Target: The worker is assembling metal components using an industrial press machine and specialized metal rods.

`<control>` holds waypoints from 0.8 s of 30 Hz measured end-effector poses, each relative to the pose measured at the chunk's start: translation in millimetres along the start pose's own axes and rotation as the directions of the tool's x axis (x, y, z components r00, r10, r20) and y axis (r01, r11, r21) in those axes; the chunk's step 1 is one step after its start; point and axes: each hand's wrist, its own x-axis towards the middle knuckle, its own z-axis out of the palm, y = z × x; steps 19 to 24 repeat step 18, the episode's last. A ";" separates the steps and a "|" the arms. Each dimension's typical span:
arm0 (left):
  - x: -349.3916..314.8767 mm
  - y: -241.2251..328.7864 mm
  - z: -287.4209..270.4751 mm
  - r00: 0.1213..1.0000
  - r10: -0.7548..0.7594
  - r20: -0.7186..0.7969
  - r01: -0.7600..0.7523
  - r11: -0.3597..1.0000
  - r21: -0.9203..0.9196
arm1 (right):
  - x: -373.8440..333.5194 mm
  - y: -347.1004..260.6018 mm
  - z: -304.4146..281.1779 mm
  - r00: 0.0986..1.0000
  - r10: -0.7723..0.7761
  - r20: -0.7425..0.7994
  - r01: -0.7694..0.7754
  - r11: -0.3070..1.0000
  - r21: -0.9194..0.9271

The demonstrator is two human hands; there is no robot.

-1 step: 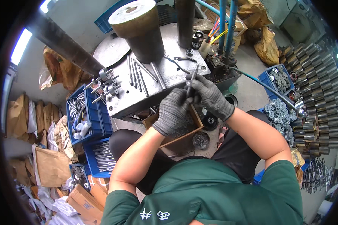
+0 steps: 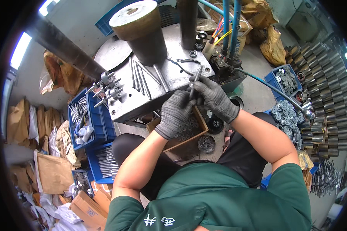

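Both my hands wear grey gloves and meet over the near right edge of a metal press table [image 2: 133, 104]. A slim metal shaft [image 2: 199, 72] stands tilted between them. My right hand [image 2: 216, 101] is closed on its upper part with thumb and fingers. My left hand [image 2: 175, 114] is closed around the lower end, which its fingers mostly hide. Several loose shafts [image 2: 139, 79] lie on the table left of my hands, with a thicker metal rod [image 2: 161, 78] beside them. At the table's left corner sit several shafts with round metal parts fitted on them [image 2: 108, 87].
A heavy steel cylinder [image 2: 140, 36] rises from the table. Below my hands is a wooden drawer [image 2: 185, 141] of small rings. Blue bins [image 2: 80, 144] of shafts stand left. Piled gear-like parts [image 2: 286, 117] and stacked metal cylinders [image 2: 327, 100] are right. A blue hose [image 2: 264, 82] crosses there.
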 end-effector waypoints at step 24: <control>78.4 -96.2 -78.4 0.928 0.131 -0.350 0.076 0.850 0.521 | 97.8 28.1 -60.0 0.783 -0.580 -0.225 0.355 0.714 -0.603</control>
